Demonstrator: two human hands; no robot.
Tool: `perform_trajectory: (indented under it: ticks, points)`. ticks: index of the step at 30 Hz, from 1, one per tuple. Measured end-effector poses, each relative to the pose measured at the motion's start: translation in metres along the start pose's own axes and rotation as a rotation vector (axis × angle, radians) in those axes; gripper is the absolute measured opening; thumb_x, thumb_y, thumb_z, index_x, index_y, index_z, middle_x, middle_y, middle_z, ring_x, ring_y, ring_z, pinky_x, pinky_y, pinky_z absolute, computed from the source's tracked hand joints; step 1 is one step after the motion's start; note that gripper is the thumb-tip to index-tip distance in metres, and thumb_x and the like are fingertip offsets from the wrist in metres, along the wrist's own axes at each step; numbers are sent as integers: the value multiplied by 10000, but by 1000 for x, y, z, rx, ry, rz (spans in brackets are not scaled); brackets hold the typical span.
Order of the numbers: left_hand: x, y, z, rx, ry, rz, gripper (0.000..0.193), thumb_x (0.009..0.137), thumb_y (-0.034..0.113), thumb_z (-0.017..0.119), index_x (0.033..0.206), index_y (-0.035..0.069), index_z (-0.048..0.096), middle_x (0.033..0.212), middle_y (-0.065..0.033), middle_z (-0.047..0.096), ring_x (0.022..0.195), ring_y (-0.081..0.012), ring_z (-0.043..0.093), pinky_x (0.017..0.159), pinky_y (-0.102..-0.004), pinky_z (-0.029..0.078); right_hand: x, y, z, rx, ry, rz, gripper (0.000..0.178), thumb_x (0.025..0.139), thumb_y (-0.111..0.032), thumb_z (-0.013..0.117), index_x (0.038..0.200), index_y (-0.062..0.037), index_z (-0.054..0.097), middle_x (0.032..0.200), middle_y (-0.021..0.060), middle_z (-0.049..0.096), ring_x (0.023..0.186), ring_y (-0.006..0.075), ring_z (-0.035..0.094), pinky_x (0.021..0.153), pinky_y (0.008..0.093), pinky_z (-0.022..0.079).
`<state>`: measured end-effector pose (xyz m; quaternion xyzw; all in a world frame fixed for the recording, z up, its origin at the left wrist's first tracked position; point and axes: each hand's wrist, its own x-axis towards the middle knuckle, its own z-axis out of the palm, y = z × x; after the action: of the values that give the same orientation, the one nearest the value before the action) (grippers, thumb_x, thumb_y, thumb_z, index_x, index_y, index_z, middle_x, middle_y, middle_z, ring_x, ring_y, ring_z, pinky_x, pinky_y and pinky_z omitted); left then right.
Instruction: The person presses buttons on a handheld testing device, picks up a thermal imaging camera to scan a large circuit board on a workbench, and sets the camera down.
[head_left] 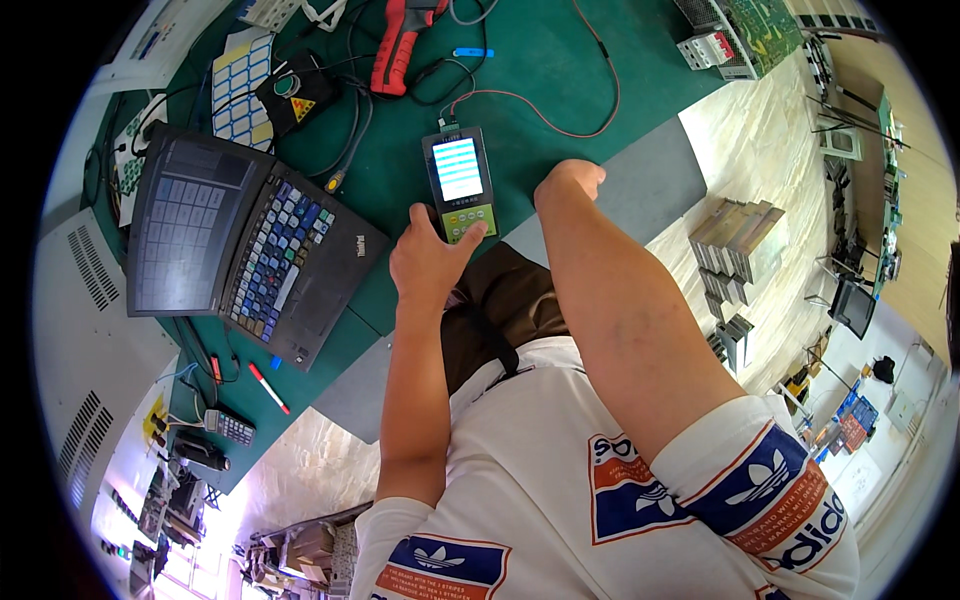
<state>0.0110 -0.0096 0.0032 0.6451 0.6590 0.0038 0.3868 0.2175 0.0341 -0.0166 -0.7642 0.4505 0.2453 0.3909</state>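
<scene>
Black-and-green rectangular handheld meter [459, 172] on green tabletop [530, 125]: apparently keying now with left hand [428, 257], thumb on keypad [460, 221], can't tell if gripping; with right hand [568, 180] curled apart, can't tell contents; next, needs accurate press.

One handheld tester [460, 180], one laptop [325, 255], one calculator [230, 427]

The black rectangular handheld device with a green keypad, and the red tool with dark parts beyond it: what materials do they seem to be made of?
The handheld device looks like matte hard plastic, from its even dark casing, though painted metal is possible. The red tool seems satin moulded plastic, perhaps rubber-coated, from its rounded, contoured body.
</scene>
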Motion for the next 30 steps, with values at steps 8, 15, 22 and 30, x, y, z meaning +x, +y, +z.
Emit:
perform_trajectory:
  ticks: [8,15,22,30]
  points:
    - [-1,3,0,30,14,-2,686,753,585,791,1090,54,518,934,-199,715,894,-413,701,765,-490,539,43,10,19,-1,122,-83,696,1008,-446,254,1190,91,657,1238,290,656,1167,463,617,1046,557,441]
    - [-2,4,0,-56,22,37,670,780,555,793,1071,8,538,935,-207,714,881,-413,700,761,-476,536,46,10,22,33,127,-14,669,988,-434,281,1102,65,710,1161,259,697,1088,432,656,976,528,497]
    - [0,2,1,-53,-1,20,660,770,558,789,1061,30,519,952,-176,713,898,-392,700,781,-474,536,46,10,24,-8,161,-36,661,992,-418,276,1087,68,714,1159,256,699,1085,430,658,972,526,497]
    - [-1,1,1,-70,16,33,661,769,551,789,1068,26,520,952,-180,712,899,-394,698,781,-477,533,49,11,22,-16,122,-46,668,996,-411,257,1112,74,702,1180,266,688,1099,441,648,999,530,476]
